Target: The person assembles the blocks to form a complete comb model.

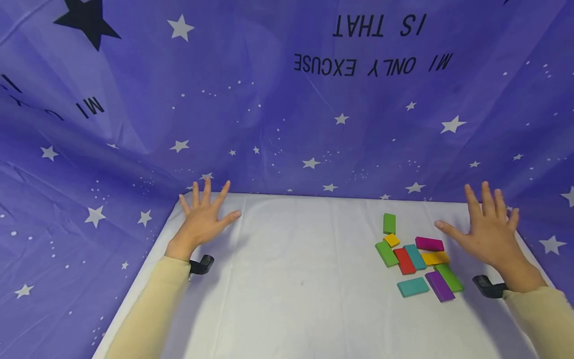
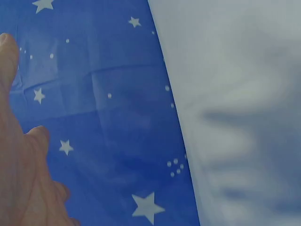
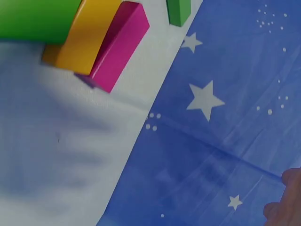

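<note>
Both hands are raised over the white table with fingers spread, holding nothing. My left hand (image 1: pixel 200 223) is above the table's far left corner, well away from the blocks. To the right of the blocks hovers my right hand (image 1: pixel 493 238), its thumb pointing toward them. Several coloured blocks lie in a loose cluster: a red block (image 1: pixel 405 261), a purple block (image 1: pixel 440 286), a magenta block (image 3: pixel 115 52), a yellow block (image 1: pixel 435 258), teal blocks (image 1: pixel 413 287) and green blocks (image 1: pixel 389 223). A smaller yellow block (image 1: pixel 391 240) sits between two green ones.
The white tabletop (image 1: pixel 278 279) ends at a straight far edge. Behind it and to the left hangs a purple-blue cloth (image 1: pixel 269 124) with stars and upside-down lettering. A black wrist strap mount (image 1: pixel 202 265) is on the left wrist, another mount (image 1: pixel 489 287) on the right.
</note>
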The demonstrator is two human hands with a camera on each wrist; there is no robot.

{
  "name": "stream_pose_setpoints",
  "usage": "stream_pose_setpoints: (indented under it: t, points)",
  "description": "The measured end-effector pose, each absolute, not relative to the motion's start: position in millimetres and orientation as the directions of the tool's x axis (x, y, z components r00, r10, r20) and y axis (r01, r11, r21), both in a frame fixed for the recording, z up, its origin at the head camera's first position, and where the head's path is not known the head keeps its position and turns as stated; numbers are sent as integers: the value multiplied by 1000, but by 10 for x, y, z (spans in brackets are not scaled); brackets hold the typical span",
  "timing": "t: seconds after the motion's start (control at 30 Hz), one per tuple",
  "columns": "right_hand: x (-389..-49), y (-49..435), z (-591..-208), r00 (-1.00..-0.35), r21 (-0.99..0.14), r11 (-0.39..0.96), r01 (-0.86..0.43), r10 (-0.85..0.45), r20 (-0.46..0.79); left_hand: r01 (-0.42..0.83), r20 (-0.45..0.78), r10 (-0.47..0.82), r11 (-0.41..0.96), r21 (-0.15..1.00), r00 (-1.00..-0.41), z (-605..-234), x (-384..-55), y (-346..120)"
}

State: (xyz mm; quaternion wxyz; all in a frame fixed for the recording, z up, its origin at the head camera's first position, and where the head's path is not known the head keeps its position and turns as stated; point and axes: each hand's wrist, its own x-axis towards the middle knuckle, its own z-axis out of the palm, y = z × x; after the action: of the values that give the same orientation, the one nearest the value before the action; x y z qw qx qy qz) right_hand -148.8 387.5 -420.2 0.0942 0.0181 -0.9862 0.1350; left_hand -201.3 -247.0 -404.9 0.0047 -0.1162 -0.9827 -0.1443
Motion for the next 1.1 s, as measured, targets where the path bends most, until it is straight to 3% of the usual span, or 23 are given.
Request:
stream_pose_setpoints:
  t: [0.53,1.1]
  points:
    - [-1390,3540,-4374,-976,-327,939,-108,-37,216,290,35,299,882,370,-954,-4232,-2061,-1893]
    - [-1356,3482,-4640,-981,-425,903,-61,25,194,384,40,414,799,463,-910,-4441,-2122,-1100]
